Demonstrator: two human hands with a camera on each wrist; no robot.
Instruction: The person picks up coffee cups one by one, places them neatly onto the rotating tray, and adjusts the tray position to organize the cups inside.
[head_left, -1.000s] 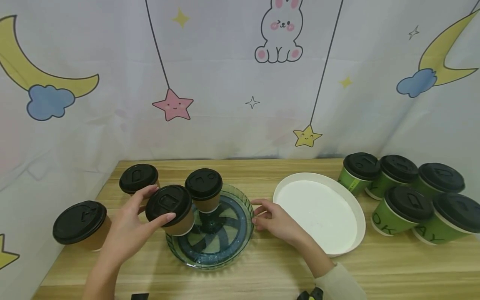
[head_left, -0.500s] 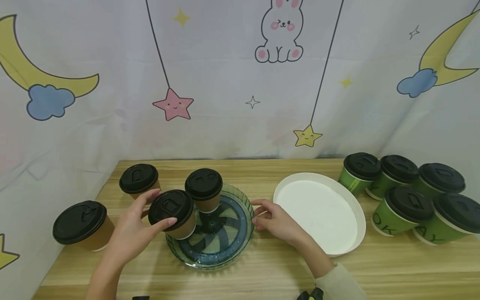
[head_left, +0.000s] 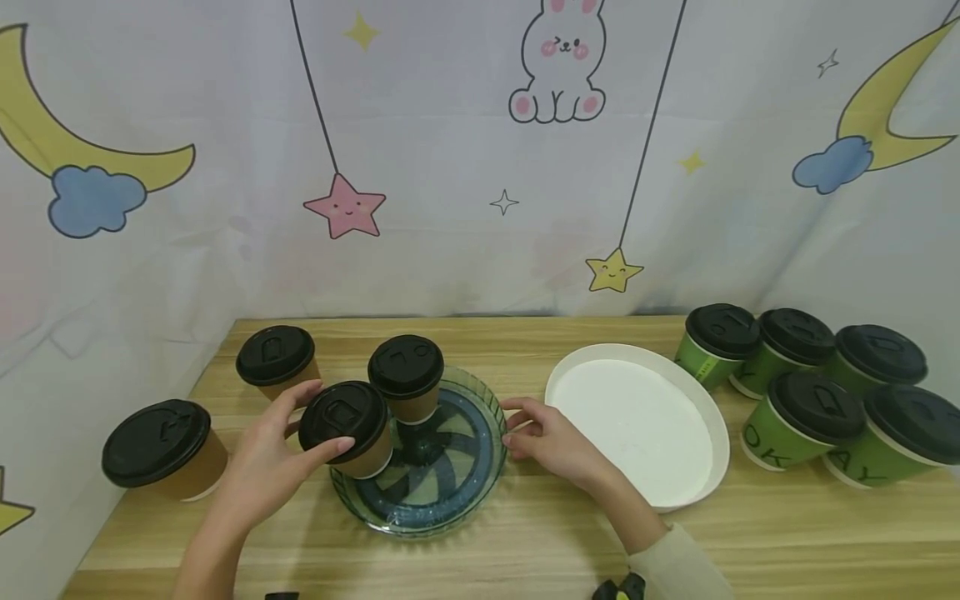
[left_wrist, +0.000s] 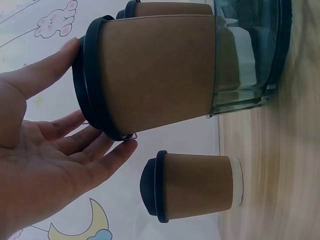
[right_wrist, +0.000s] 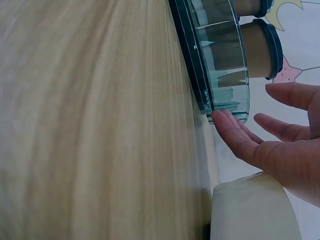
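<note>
My left hand (head_left: 266, 462) holds a brown paper coffee cup (head_left: 365, 458) by its black lid, thumb on the near side and fingers on the far side. This cup stands upright inside the left part of a green-tinted glass dish (head_left: 450, 521). Just behind it in the dish is a second brown cup (head_left: 415, 408). At the dish's right rim, the fingertips of my right hand (head_left: 555, 446) touch the glass, with the thumb apart in the right wrist view. Two more brown cups, one at the back left (head_left: 276, 358) and one at the front left (head_left: 168, 454), stand on the table.
A round white tray (head_left: 637, 425) lies right of the dish, close behind my right hand. Several green cups with black lids (head_left: 802, 421) cluster at the table's right end. A printed curtain (head_left: 450, 275) hangs along the back of the wooden table (head_left: 510, 558).
My left hand and the cup it holds have shifted slightly right and down in the head view, mostly in the first half second. My right hand stays at the dish rim.
</note>
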